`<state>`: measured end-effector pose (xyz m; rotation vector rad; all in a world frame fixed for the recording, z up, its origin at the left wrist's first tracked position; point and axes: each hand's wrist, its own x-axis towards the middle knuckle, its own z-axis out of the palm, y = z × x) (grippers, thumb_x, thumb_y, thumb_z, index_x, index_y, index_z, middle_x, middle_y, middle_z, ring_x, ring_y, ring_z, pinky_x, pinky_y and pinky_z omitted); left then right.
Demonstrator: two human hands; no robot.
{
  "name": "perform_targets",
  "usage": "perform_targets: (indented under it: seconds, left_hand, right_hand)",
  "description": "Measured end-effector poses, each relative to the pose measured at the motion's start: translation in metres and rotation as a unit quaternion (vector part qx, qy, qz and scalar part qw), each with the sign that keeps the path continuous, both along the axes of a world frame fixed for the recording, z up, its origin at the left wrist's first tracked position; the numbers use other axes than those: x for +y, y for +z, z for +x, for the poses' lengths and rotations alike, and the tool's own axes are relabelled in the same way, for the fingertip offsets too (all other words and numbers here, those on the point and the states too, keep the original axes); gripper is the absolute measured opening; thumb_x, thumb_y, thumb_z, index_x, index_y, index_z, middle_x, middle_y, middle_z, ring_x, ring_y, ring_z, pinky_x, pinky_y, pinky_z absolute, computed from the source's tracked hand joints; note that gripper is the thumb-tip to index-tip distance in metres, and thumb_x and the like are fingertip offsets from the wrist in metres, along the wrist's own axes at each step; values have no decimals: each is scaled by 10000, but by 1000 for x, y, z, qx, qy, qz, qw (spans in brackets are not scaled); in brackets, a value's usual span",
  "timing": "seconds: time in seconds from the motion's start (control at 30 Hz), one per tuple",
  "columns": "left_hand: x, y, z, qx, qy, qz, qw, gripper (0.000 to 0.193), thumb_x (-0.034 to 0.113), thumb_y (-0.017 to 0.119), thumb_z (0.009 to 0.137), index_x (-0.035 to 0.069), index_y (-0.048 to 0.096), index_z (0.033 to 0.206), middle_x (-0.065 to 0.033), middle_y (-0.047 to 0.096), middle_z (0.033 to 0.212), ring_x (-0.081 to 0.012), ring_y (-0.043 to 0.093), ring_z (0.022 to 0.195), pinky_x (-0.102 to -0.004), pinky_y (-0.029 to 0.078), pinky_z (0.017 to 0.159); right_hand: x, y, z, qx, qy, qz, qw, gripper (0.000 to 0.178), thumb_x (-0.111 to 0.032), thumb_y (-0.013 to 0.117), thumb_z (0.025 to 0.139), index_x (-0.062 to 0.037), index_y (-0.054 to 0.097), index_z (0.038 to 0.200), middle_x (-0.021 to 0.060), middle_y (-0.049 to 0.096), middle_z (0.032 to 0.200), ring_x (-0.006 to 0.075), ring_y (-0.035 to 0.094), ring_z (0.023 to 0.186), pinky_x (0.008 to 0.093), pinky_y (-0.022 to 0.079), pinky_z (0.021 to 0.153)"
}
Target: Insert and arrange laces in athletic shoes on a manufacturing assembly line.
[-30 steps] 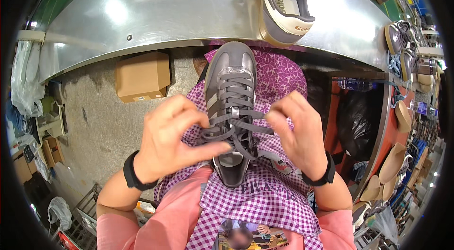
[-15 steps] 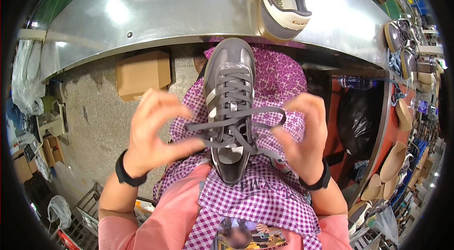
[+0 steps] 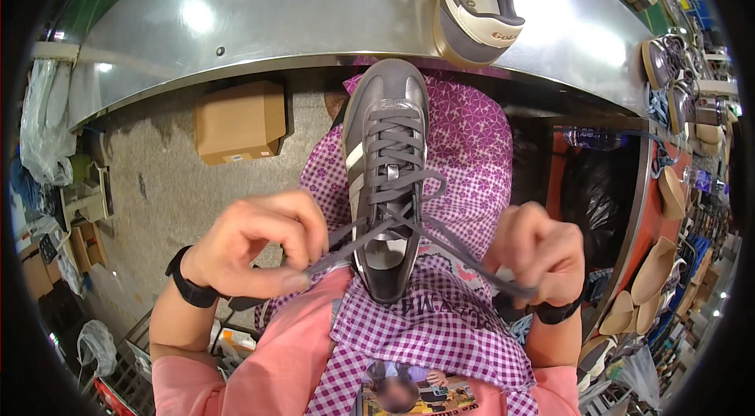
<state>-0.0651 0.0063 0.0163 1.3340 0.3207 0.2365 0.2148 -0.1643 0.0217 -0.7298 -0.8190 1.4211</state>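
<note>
A grey sneaker (image 3: 389, 149) with pale side stripes lies on my lap, over a purple checked apron (image 3: 464, 133), toe pointing away from me. Its flat grey shoelace (image 3: 460, 247) crosses at the top of the eyelets and runs out to both sides, with a small loop to the right. Left of the heel, my left hand (image 3: 255, 247) is closed in a pinch at one lace end. Farther out on the right, my right hand (image 3: 543, 251), slightly blurred, is closed on the other end.
A metal bench (image 3: 314, 15) spans the far side, with a second grey and cream sneaker (image 3: 476, 7) near its edge. On the floor to the left sits a cardboard box (image 3: 240, 121). More shoes (image 3: 672, 70) and beige insoles (image 3: 653, 270) line the right side, beside a black plastic bag (image 3: 602, 196).
Both hands were open around the loose laces. They have closed on the lace ends and moved down toward me and outward, drawing the laces out to both sides.
</note>
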Motion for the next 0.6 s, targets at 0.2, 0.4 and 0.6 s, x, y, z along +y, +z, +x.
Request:
perform_targets:
  seconds: [0.2, 0.4, 0.6]
  left_hand:
    - [-18, 18, 29, 335, -112, 301, 886, 197, 188, 670, 852, 61, 611, 715, -66, 570, 667, -268, 560, 669, -358, 414, 643]
    - [10, 26, -1, 91, -90, 263, 956, 162, 181, 753, 735, 58, 647, 742, -79, 615, 792, -261, 578, 781, -383, 423, 715]
    - [-31, 9, 27, 90, 110, 595, 791, 305, 280, 801, 616, 124, 709, 862, -74, 587, 1036, -313, 503, 1050, -455, 408, 887]
  right_hand:
    - [23, 16, -26, -352, 231, -220, 880, 150, -133, 577, 958, 1, 641, 939, 57, 649, 776, 116, 609, 719, 264, 467, 634]
    - [15, 11, -23, -278, 48, -217, 934, 176, -102, 551, 965, 33, 663, 965, 109, 674, 818, 128, 619, 732, 254, 477, 678]
    - [18, 14, -33, -419, -50, -202, 884, 110, -69, 610, 911, 29, 655, 933, 127, 630, 735, 196, 613, 623, 300, 459, 567]
